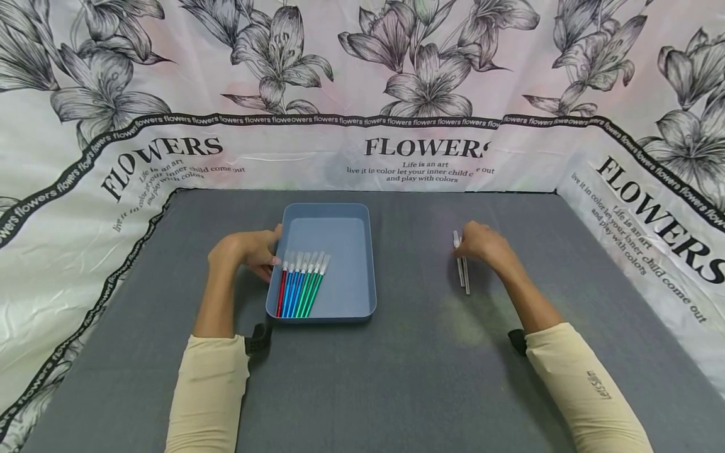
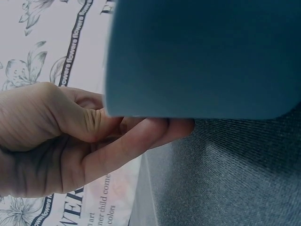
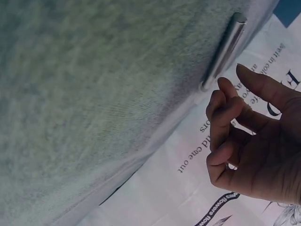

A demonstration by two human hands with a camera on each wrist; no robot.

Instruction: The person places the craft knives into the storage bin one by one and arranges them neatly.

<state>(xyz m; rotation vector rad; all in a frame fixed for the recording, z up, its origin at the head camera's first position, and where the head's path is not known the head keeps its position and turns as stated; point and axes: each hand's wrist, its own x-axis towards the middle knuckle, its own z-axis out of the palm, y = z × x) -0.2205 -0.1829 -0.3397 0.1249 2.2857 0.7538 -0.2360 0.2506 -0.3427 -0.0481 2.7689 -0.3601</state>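
My left hand (image 1: 249, 250) holds the left side of a blue-grey tray (image 1: 345, 308). In the left wrist view its thumb and bent fingers (image 2: 141, 132) meet at the edge of the tray (image 2: 197, 61). Inside the tray lie one red marker (image 1: 281, 294), blue markers (image 1: 292, 292) and green markers (image 1: 311, 292) in a row, their pale caps pointing away. My right hand (image 1: 481, 242) is over slim silver markers (image 1: 466, 277) on the table. The right wrist view shows this hand's thumb and bent fingers (image 3: 223, 113) apart, beside a silver marker (image 3: 225, 49).
A dark grey cloth (image 1: 413, 377) covers the table. White floral sheeting with printed lettering (image 1: 425, 148) rises along the back and both sides. Between the tray and the silver markers lies a stretch of grey cloth.
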